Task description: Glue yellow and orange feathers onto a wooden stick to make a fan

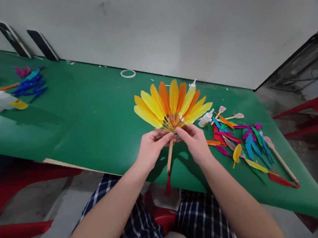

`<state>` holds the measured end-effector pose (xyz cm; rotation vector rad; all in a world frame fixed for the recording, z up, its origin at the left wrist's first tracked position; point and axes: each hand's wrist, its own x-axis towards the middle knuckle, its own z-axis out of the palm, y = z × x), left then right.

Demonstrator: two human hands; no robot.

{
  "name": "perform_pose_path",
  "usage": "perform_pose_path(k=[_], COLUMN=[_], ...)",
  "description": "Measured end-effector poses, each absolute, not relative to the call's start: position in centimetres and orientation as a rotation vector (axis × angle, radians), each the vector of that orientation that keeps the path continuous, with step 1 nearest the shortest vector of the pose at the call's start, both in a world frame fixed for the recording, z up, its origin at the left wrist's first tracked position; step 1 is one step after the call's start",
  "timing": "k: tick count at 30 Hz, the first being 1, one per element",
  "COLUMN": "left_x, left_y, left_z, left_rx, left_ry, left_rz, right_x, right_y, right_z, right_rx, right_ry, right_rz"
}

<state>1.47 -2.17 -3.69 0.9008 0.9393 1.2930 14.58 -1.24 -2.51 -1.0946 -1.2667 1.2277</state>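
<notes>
A yellow-and-orange feather fan (172,103) on a thin wooden stick, with a red tassel (168,185) hanging below, was held upright over the near edge of a green-covered table (92,121). The left hand (151,147) and right hand (195,142) both pinched it where quills met stick. Just to its right lay a small white plastic glue bottle (205,118) and loose multicoloured feathers (245,140).

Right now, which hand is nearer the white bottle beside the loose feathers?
Right. The right hand pinches the fan just below-left of the white bottle; the left hand holds the fan farther left.
</notes>
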Motion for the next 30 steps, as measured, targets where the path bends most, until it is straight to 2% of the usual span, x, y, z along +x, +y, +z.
perform_pose_path(k=[8,19,30], left_x=[1.4,2.8,3.2], left_y=[-1.0,-1.0,-1.1], left_z=[-3.4,-4.2,-4.2], left_rx=[0.969,0.892,0.932], left_ry=[1.096,1.051,1.1], left_rz=[1.325,1.429,1.485], right_x=[15.2,15.2,14.8], right_y=[0.4,-0.3,-0.7], right_z=[-3.7,-3.2,-3.4], right_rx=[-1.091,-0.938,-0.945], right_ry=[-1.097,-1.088,-1.091], right_rz=[1.398,1.607,1.525])
